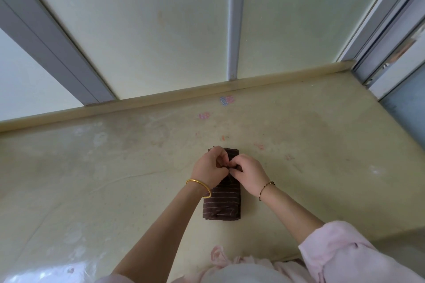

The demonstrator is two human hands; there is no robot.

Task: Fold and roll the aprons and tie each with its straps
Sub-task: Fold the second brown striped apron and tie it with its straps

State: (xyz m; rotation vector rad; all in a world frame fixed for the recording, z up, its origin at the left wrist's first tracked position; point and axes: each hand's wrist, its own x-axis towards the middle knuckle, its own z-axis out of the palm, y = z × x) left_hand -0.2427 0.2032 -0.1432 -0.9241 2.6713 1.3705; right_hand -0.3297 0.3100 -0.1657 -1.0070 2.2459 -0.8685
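Observation:
A dark brown apron with thin pale stripes lies rolled into a compact bundle on the yellowish table, its long side running away from me. Both hands meet over the middle of the roll. My left hand, with a gold bangle on its wrist, has its fingers curled and pinches a dark strap. My right hand, with a thin cord bracelet, pinches the strap from the other side. The strap's knot is mostly hidden under my fingers.
The table has a raised lip along its far edge, against a frosted window with grey frames. Small coloured stickers mark the tabletop beyond the roll. A glossy plastic sheet shows at the near left corner.

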